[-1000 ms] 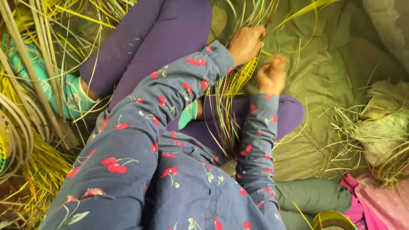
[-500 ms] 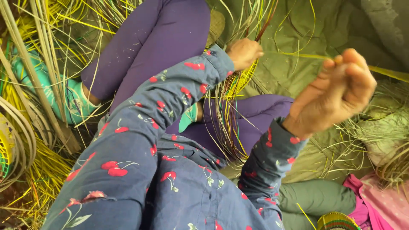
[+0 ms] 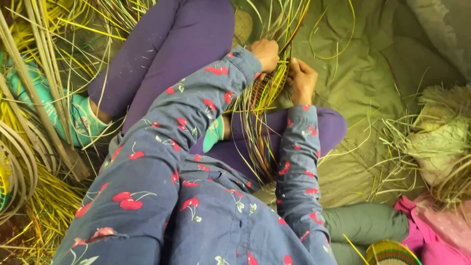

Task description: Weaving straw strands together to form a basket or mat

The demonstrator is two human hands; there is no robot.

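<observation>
Woven strips [image 3: 267,91] gripped by both hands [image 3: 265,53] [image 3: 301,78], loose yellow straw [image 3: 44,196] around.

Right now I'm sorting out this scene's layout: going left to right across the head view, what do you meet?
Yellow straw bundle → teal sock → left hand → right hand → pale fibre heap.

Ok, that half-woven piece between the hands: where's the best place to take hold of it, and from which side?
Probably the dense woven band, not the loose strands trailing toward the lap. It stands roughly on edge between the left hand and right hand, so fingers pinching its two faces, one from each side, seem steadiest. The free strips fanning upward would likely just bend.
</observation>
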